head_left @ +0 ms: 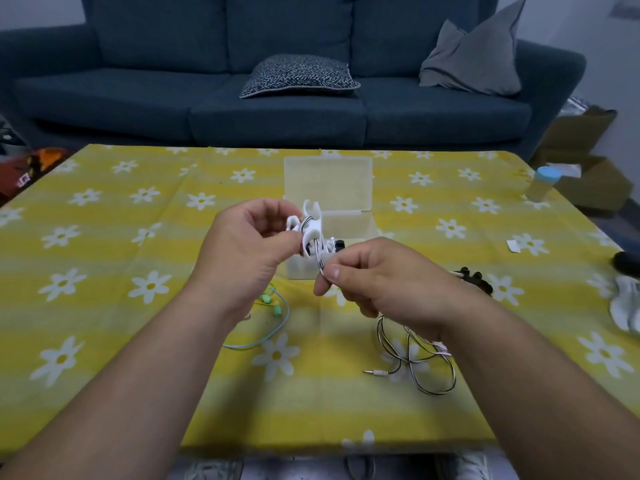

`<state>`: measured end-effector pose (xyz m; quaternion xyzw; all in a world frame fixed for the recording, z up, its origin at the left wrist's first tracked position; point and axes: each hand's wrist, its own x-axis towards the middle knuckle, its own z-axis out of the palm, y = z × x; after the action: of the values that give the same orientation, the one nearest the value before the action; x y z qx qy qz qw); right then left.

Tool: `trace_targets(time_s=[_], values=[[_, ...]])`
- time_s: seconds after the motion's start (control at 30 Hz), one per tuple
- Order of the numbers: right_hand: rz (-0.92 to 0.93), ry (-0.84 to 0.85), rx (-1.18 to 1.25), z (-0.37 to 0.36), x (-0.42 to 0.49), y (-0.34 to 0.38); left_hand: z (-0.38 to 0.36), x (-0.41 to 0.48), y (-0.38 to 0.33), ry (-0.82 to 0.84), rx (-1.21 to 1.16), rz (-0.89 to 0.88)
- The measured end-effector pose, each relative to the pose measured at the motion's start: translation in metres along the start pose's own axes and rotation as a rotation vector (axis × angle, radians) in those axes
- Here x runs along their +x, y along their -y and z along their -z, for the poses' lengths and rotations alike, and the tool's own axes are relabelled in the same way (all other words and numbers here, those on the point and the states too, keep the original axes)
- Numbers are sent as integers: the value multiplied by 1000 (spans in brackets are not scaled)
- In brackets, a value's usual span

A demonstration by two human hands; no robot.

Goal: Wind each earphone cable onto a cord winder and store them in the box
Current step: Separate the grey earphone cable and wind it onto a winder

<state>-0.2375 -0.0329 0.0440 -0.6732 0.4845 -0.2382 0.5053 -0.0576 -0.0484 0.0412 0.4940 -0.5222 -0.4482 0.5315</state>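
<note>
Bare forearms nearest the lens, at 5 and 7 o'clock, angled toward centre. Gripped in the curled fingers of the left hand point(254, 244), just at 9 o'clock of centre: white cord winder point(311, 225), lifted clear of the cloth. Pinched between thumb and forefinger of the right hand point(377, 278), at 4 o'clock of the winder: black-and-white earphone cable point(419, 355), led up to the winder, most of its length lying in loose loops on the cloth at 5 o'clock and ending in a plug point(375, 372).

Judged as early winding of this set: earbuds seemingly seated at the winder, few turns laid, if any. Called for next: steady tension from the pinch, wraps laid round the winder's waist, slack fed up from the loops without snagging. Left unwound at 7 o'clock: green-and-blue earphones point(277, 310). Stood open just behind the hands at 12 o'clock: clear box point(349, 225), lid up, contents hard to tell.

Filled the far side at 12 o'clock: blue sofa point(277, 109). Spread beneath everything: yellow daisy tablecloth point(104, 341). Rested on the sofa: patterned cushion point(299, 76) at 12 o'clock, grey cushion point(474, 60) at 1 o'clock. Stood near the table's edge at 2 o'clock: blue-capped bottle point(542, 185). Lay at 3 o'clock: dark object point(474, 275) by the right wrist, kind unclear, and a paper scrap point(513, 245).
</note>
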Motion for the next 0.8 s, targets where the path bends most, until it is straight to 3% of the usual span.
trace_targets(time_s=[0.23, 0.53, 0.7, 0.8], values=[[22, 31, -66, -2, -2, 3, -8, -3, 3, -29, 62, -29], [12, 73, -49, 12, -12, 12, -11, -5, 0, 8, 191, -206], [5, 67, -61, 21, -16, 17, -9, -6, -2, 42, 72, -184], [20, 63, -103, 21, -17, 19, -10, -8, -4, 35, 131, -225]])
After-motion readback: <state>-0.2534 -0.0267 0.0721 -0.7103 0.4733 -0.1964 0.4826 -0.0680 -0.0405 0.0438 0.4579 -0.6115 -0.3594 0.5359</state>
